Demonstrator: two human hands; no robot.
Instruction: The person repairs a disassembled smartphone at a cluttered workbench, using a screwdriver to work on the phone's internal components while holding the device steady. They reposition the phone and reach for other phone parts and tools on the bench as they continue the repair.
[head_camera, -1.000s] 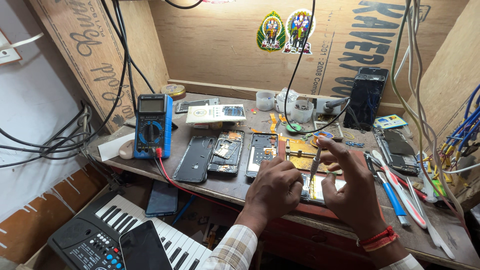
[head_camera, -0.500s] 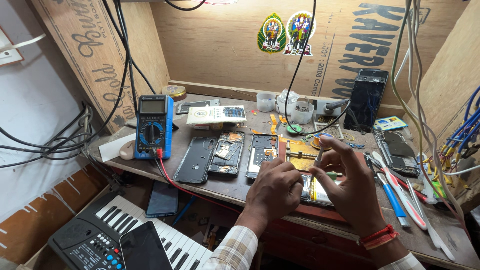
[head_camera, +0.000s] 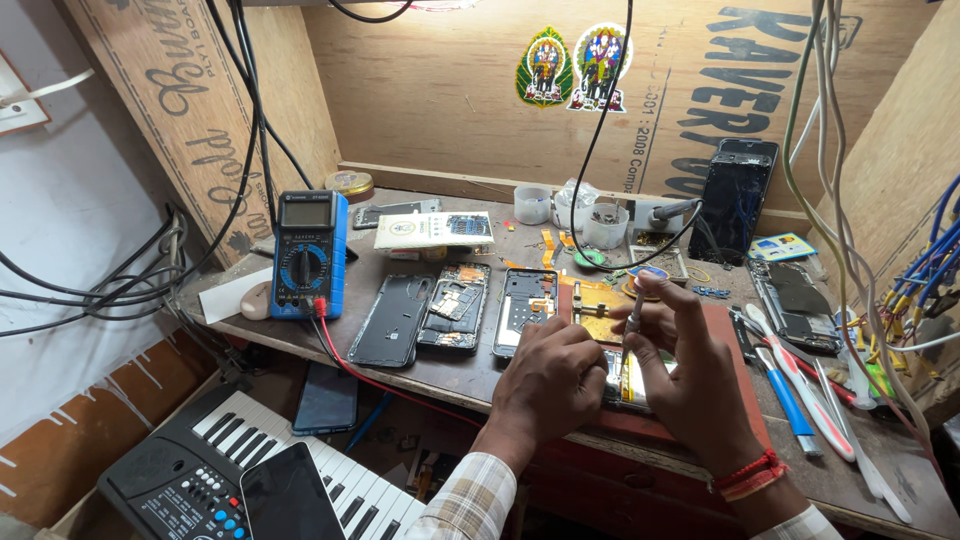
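My left hand rests fingers-down on an opened phone lying on a red mat at the bench front, pinning it in place. My right hand grips a thin screwdriver held upright, its tip down on the phone's internals between both hands. A red thread band circles my right wrist. Most of the phone is hidden under my hands.
Left of my hands lie a black back cover and two opened phones. A blue multimeter stands at left, small plastic cups at the back, a dark phone leaning on the wall. Tools lie right; a keyboard sits below.
The right hand has lifted its fingers slightly and turned the screwdriver more upright; the left hand stays pressed on the phone.
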